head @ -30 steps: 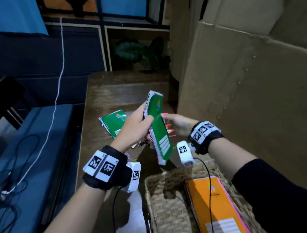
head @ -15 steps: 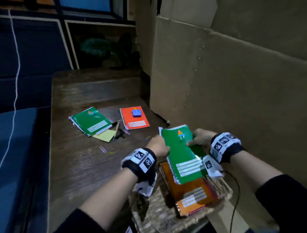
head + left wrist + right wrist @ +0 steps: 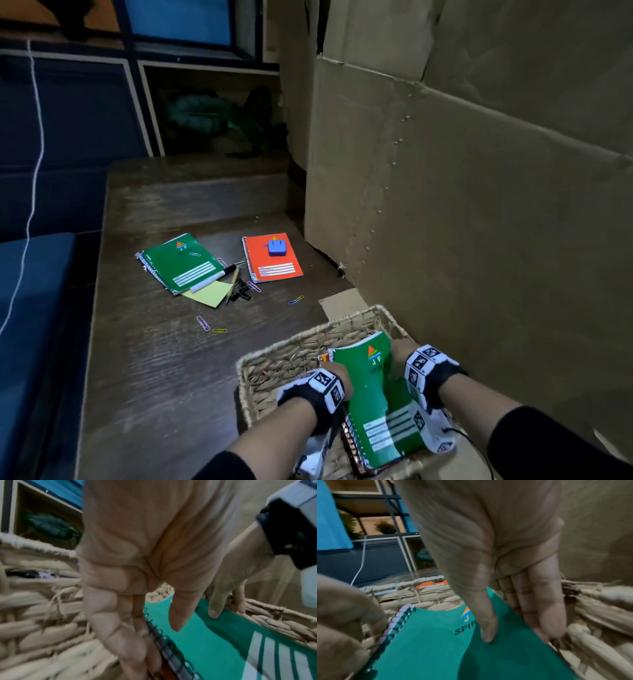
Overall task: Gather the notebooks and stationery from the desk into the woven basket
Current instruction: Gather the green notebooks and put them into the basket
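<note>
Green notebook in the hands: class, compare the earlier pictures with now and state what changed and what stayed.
The green notebook came down from above the desk into the woven basket, onto an orange one. Left hand and right hand still hold its edges. The desk's green notebook and orange notebook stayed put.

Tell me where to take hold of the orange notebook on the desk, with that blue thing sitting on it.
Probably take the orange notebook by its near right corner, coming from the right side. It lies flat, the spiral runs down its left edge, and the small blue object sits near the far end, so that corner is bare. Lift the blue object off first, or it may slide.
</note>
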Action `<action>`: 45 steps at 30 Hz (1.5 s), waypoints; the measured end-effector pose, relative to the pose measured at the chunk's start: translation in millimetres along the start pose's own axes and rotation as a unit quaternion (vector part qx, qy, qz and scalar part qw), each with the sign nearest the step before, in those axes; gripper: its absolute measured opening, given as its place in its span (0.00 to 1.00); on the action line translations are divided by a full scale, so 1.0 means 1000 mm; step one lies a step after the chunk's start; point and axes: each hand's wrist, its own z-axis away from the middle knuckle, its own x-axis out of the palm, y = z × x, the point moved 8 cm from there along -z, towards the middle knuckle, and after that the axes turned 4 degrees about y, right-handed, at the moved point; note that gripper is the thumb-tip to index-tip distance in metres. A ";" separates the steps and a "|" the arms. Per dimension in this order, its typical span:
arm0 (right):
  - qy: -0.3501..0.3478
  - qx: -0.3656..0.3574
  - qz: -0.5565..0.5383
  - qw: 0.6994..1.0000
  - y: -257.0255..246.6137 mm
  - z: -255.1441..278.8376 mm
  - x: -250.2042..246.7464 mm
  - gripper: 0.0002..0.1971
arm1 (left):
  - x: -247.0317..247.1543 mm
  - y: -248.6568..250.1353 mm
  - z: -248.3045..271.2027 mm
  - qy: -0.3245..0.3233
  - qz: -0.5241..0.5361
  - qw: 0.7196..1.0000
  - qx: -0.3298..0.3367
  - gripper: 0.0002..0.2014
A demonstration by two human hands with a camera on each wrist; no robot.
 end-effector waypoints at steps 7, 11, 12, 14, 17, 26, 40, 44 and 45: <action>0.054 -0.014 0.020 0.998 -0.032 0.034 -0.072 0.24 | -0.065 -0.027 0.044 0.009 0.075 0.997 0.018 0.17; 0.076 -0.091 -0.052 0.992 -0.079 0.037 -0.132 0.18 | -0.110 -0.093 0.075 0.017 0.221 0.974 -0.039 0.15; 0.081 -0.113 -0.077 0.987 -0.094 0.036 -0.147 0.15 | -0.119 -0.113 0.082 0.025 0.247 0.967 -0.059 0.14; 0.095 -0.147 -0.097 0.980 -0.127 0.033 -0.173 0.12 | -0.139 -0.150 0.092 0.061 0.274 0.955 -0.093 0.14; 0.123 -0.204 -0.105 0.965 -0.180 0.028 -0.205 0.11 | -0.160 -0.202 0.105 0.103 0.273 0.947 -0.133 0.17; 0.098 -0.273 -0.102 0.951 -0.315 -0.014 -0.225 0.12 | -0.162 -0.323 0.094 0.096 0.307 0.927 -0.191 0.18; 0.098 -0.233 -0.113 0.961 -0.408 -0.135 -0.166 0.19 | -0.138 -0.422 -0.009 0.211 0.400 0.854 -0.258 0.13; 0.102 -0.228 -0.143 0.958 -0.422 -0.160 -0.147 0.27 | -0.133 -0.446 -0.040 0.254 0.441 0.810 -0.293 0.10; 0.095 -0.232 -0.149 0.957 -0.427 -0.165 -0.142 0.27 | -0.133 -0.451 -0.047 0.259 0.446 0.802 -0.300 0.10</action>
